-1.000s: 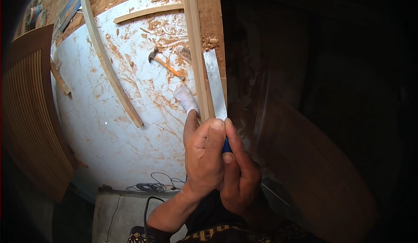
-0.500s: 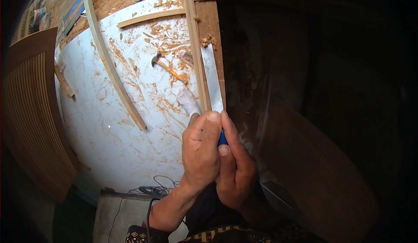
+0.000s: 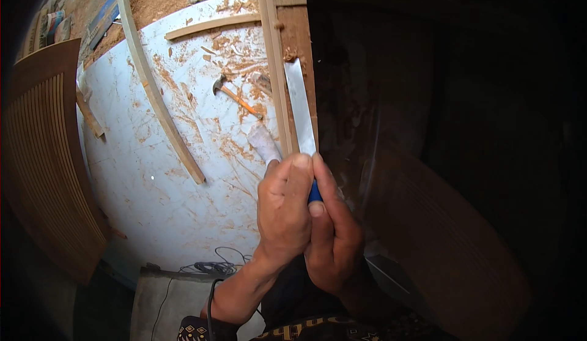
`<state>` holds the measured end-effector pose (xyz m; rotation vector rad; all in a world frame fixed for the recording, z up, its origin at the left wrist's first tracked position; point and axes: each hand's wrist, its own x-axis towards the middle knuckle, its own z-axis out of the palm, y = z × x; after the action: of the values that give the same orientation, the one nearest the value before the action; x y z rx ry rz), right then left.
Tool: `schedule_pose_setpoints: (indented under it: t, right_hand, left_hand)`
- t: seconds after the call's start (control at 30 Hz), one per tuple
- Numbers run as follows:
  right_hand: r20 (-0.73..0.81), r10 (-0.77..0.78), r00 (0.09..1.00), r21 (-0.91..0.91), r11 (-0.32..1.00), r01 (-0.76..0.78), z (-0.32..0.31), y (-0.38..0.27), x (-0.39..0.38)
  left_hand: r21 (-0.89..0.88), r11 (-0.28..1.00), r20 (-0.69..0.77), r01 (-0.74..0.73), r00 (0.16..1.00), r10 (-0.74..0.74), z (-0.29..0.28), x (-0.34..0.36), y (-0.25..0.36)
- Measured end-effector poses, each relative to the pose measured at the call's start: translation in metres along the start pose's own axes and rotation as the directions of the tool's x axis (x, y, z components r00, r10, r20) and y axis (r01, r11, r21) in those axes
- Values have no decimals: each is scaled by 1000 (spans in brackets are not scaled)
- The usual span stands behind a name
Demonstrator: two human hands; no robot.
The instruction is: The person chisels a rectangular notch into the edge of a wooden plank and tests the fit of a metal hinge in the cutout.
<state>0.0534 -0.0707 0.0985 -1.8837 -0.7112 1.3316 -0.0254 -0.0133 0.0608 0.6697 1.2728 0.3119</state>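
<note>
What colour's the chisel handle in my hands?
The handle is blue where visible, best in the head view.

The chisel [image 3: 300, 105] lies on the timber [image 3: 296, 35]. Left of both, on the floor [image 3: 183, 218], lies the hammer [image 3: 241, 101], then a batten [image 3: 164, 116], then a panel [image 3: 49, 145]; rightward, apparently, a second panel [image 3: 452, 243].

Long flat silver metal chisel blade [image 3: 299, 102]: smooth, glossy. Short rounded blue handle [image 3: 315, 193]: plastic-looking. Long narrow brown wooden board [image 3: 296, 34]: matt. Broad white marbled floor [image 3: 183, 218]: smooth, slight sheen. Curved-looking dark-brown wooden panel [image 3: 46, 157]: ribbed.
</note>
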Motion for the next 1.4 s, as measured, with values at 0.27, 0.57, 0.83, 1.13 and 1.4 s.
schedule_pose_setpoints:
  t: [0.27, 0.57, 0.83, 1.13, 1.4]
  right_hand:
    - [0, -14, 1000, -37, 999, 14, -2, 1, -11]
    - [-9, -28, 1000, 13, 1000, 28, 1, 7, -14]
    - [14, -42, 999, 34, 999, 41, -1, 2, -6]
    - [-2, -25, 1000, 27, 999, 25, 1, -6, -2]
    - [-4, -30, 1000, 49, 998, 30, 3, -9, 8]
  left_hand:
    - [8, 997, 12, -72, 997, 72, -1, 1, -10]
    - [-4, 1000, 29, -31, 999, 31, 0, 1, -3]
    - [-65, 997, 8, -51, 999, 52, -2, 1, -5]
    - [-73, 997, 28, -20, 999, 22, -4, 4, 3]
    - [-103, 994, 2, -45, 999, 45, -2, 9, 13]
